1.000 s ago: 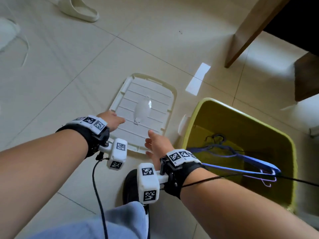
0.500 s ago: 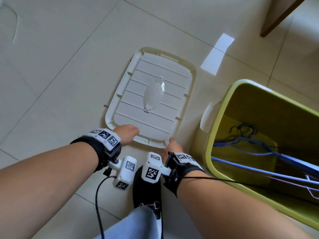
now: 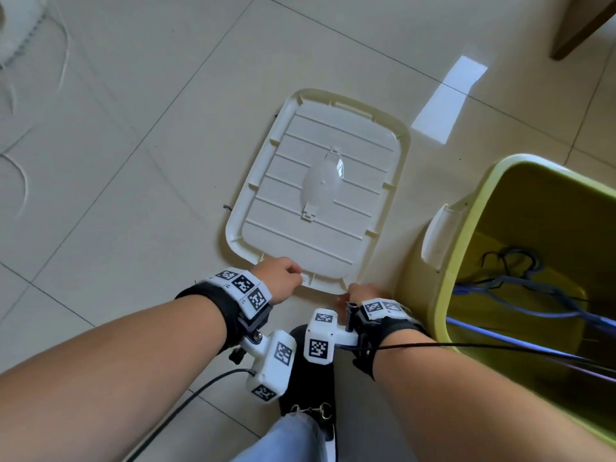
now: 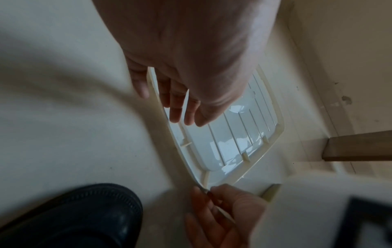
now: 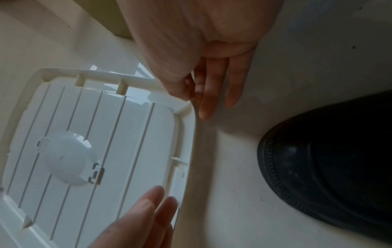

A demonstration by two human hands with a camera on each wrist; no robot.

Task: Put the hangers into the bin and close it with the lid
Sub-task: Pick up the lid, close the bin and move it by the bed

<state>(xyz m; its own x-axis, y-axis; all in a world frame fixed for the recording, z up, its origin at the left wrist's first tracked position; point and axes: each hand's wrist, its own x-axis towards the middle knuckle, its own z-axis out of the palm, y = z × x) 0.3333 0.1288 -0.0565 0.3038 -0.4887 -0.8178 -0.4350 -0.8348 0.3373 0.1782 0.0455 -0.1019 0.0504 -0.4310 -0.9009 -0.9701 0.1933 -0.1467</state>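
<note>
The white lid (image 3: 320,181) lies underside up on the tiled floor, left of the yellow-green bin (image 3: 493,171). Blue and purple hangers (image 3: 520,288) lie inside the bin. My left hand (image 3: 280,278) is at the lid's near edge; in the left wrist view its fingers (image 4: 176,110) reach straight over the rim onto the lid (image 4: 233,142). My right hand (image 3: 363,293) is at the near right corner. In the right wrist view its thumb and fingers (image 5: 205,104) pinch the rim of the lid (image 5: 106,134) there.
My black shoe (image 3: 313,378) stands on the floor just behind both hands. A white handle (image 3: 436,235) sticks out of the bin's left wall, close to the lid. A wooden furniture leg (image 3: 580,25) is at the far right. White cords lie at the far left.
Both hands drew back from the lid's sides to its near edge. The right hand has taken hold of the near right corner. The lid has not moved on the floor.
</note>
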